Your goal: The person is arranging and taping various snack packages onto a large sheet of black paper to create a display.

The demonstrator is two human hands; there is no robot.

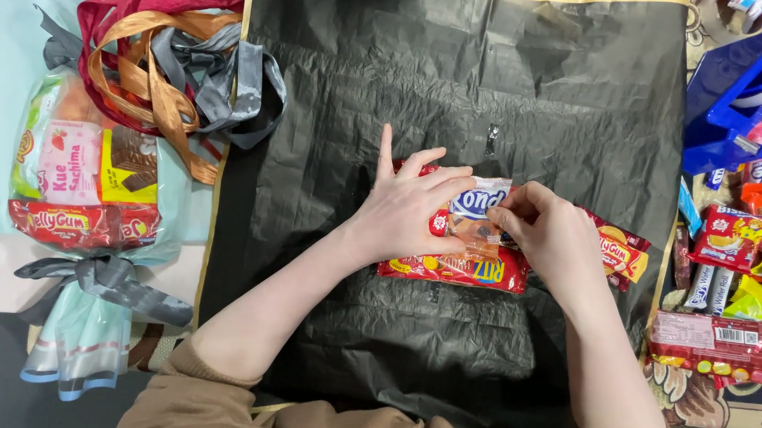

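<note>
Wrapped snack bundle left, ribbons, blue tray right.
</note>
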